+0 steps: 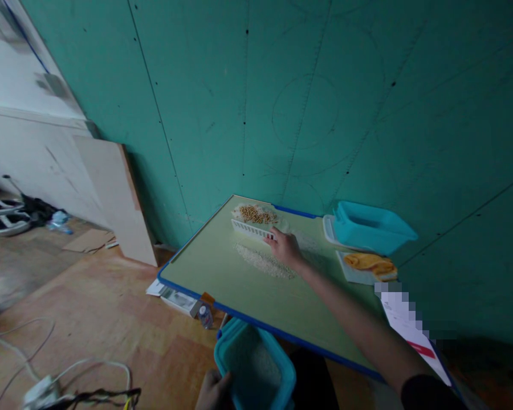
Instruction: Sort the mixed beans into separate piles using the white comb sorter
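Observation:
My right hand (284,247) reaches across the pale green tabletop (205,262), its fingers closed on the end of a white slotted plastic strip (248,229) standing on edge. Behind the strip lies a heap of tan beans (257,214) mixed with pale grains. On the near side, white rice-like grains (263,262) are spread in a long band. Below the table's front edge, my left hand (214,390) grips the left side of a turquoise plastic bin (287,364), thumb near the rim. Pale grainy material shows inside the bin.
At the table's right end, another turquoise bin (374,228) sits by a white lid (330,232). Nearer lie a folded orange cloth (370,263) and a paper sheet (410,324). A green wall (222,114) rises behind. Cables and a power strip (43,393) lie on the left floor.

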`<state>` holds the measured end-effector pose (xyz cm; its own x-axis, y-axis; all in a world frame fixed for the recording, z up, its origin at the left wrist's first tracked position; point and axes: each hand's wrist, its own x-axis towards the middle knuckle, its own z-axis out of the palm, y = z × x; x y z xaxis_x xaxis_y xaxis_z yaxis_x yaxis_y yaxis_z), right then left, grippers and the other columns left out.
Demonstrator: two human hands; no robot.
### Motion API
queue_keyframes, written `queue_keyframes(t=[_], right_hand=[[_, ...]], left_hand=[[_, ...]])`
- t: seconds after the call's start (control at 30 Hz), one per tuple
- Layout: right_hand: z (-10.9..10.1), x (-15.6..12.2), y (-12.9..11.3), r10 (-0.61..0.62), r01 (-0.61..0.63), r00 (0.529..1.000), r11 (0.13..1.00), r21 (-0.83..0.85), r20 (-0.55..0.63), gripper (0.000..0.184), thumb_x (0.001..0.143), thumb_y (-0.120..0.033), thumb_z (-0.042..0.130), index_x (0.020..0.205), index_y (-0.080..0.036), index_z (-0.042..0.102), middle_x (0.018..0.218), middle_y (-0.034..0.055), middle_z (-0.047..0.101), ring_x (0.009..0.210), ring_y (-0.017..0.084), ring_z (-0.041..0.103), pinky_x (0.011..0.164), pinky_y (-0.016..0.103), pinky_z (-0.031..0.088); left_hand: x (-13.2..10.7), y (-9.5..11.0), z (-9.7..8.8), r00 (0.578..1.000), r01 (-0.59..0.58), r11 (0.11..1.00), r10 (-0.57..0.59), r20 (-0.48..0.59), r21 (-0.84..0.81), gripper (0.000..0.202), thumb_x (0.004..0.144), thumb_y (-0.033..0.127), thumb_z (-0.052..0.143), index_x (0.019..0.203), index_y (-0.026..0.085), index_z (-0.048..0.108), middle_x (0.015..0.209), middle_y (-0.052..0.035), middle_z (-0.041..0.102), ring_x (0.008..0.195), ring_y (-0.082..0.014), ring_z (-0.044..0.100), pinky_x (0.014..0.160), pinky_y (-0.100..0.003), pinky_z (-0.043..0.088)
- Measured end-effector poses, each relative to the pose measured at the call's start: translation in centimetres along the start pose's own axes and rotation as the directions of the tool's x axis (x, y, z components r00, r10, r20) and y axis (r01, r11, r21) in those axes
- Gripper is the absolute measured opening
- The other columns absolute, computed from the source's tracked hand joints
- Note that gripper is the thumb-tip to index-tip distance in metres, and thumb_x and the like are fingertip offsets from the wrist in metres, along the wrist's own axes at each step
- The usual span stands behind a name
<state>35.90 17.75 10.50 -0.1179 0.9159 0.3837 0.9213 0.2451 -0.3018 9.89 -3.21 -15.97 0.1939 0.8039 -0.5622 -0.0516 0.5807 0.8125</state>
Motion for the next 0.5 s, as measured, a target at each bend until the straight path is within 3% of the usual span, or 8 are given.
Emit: queue_keyframes(t=[0.13,0.23,0.37,0.5], right_hand=[[-0.2,-1.3,-0.8,-0.102,0.101,0.994,0.995,0.027,0.026,0.012,0.099,-0.027,0.057,0.097,-0.020,0.067,0.079,0.0054,0.077,0.069,0.019,0.071,0.060,0.026,0.032],[-0.4,-2.5,-1.2,-0.137,0.135,0.990,0.989,0.059,0.027,0.012,0.099,-0.027,0.057,0.094,-0.020,0.066,0.076,0.0047,0.076,0.068,0.019,0.071,0.059,0.026,0.032],[-0.8,-3.5,-1.3,-0.138,0.132,0.990,0.980,0.147,0.035,0.010,0.097,-0.026,0.059,0.091,-0.021,0.065,0.073,0.0043,0.075,0.067,0.019,0.071,0.059,0.025,0.035],[-1.0,-2.3,-0.9,-0.040,0.045,0.999,0.967,0.250,-0.025,0.009,0.095,-0.029,0.062,0.095,-0.020,0.066,0.078,0.0054,0.077,0.068,0.020,0.071,0.060,0.024,0.040]], left_hand=[[-0.5,0.2,0.2,0.999,-0.054,0.997,0.054,0.001,0.049,0.076,0.050,0.091,0.071,0.040,0.023,0.039,0.045,0.0041,0.028,0.045,-0.0087,0.024,0.049,-0.029,0.017],[-0.8,0.4,0.4,0.998,-0.063,0.994,0.064,-0.010,0.092,0.075,0.054,0.092,0.067,0.042,0.024,0.037,0.046,0.0040,0.028,0.046,-0.0095,0.024,0.050,-0.030,0.017],[-0.8,0.6,0.7,0.998,-0.056,0.995,0.059,-0.034,0.082,0.077,0.049,0.095,0.067,0.040,0.026,0.033,0.045,0.0052,0.024,0.046,-0.0090,0.020,0.049,-0.031,0.019],[-0.6,0.7,0.8,0.995,-0.062,0.994,0.068,-0.068,0.090,0.080,0.038,0.099,0.063,0.034,0.026,0.031,0.042,0.0049,0.021,0.043,-0.0087,0.019,0.046,-0.030,0.019]])
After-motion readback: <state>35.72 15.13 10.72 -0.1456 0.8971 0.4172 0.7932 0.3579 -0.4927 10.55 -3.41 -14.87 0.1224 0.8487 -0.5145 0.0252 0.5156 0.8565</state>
